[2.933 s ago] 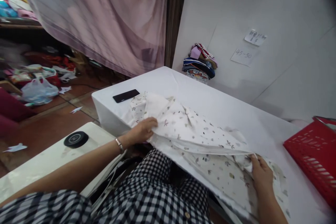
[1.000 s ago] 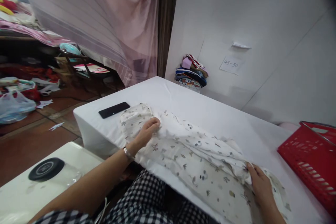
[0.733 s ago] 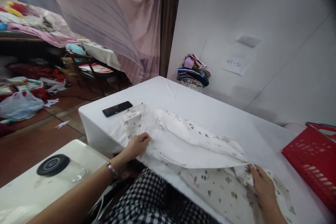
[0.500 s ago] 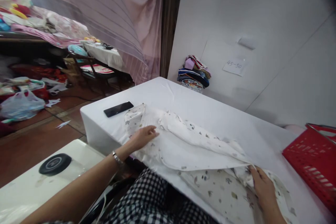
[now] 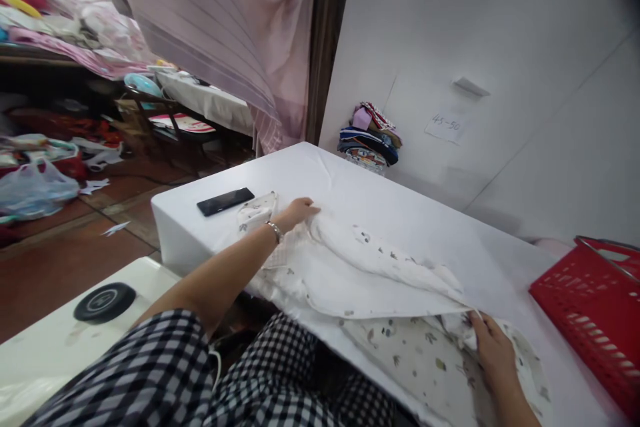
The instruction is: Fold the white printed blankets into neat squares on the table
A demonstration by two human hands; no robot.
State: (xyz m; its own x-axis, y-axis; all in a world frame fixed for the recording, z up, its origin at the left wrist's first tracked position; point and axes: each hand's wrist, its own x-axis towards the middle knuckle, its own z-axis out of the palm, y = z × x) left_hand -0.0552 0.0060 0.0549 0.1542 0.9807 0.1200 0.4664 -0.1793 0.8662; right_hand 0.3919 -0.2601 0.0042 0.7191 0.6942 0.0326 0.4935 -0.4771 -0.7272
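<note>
A white cloth (image 5: 360, 280) with small printed leaves and animal shapes lies partly folded across the white-covered table (image 5: 395, 203). Its plain inner side faces up in the middle, and a printed layer shows below at the front. My left hand (image 5: 299, 210) reaches to the cloth's far left edge, fingers closed together on the fabric there. At the right end, my right hand (image 5: 495, 347) pinches a bunched part of the cloth between thumb and fingers. A black phone (image 5: 225, 201) lies just left of the cloth.
A red plastic basket (image 5: 590, 307) stands at the right. Folded clothes (image 5: 370, 137) are stacked at the far edge against the wall. A cream machine top (image 5: 55, 347) with a black round lid (image 5: 105, 302) adjoins the table at left. A pink curtain (image 5: 225, 33) hangs behind.
My left hand has let go of the near edge and moved forward to the cloth's far edge. The near flap was turned back, baring the plain side. My right hand keeps its grip.
</note>
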